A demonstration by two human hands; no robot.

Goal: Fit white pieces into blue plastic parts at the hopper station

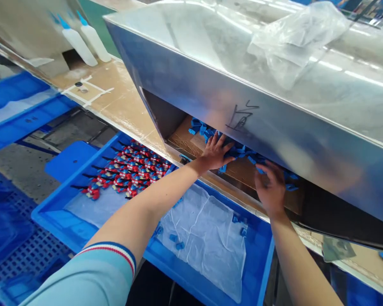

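Note:
Inside the opening of a metal housing (185, 100), small blue plastic parts (196, 126) lie in a loose row on brown cardboard. My left hand (216, 151) rests among these parts, its fingers spread. To its right, my right hand (271, 187) reaches in under the metal edge with fingers curved and thumb apart; its fingertips are beside blue parts and partly hidden. I see nothing clearly held in either hand. Below my arms is a blue tray (261, 263) lined with clear plastic sheet (207, 242). Several loose blue parts (179, 245) lie on that sheet.
Rows of small red and blue figures (134, 168) fill the tray's left end. Two white bottles with blue nozzles (79, 44) stand on the bench (124, 102). A crumpled plastic bag (301, 36) lies on the housing. A blue stool (70, 161) is left of the tray.

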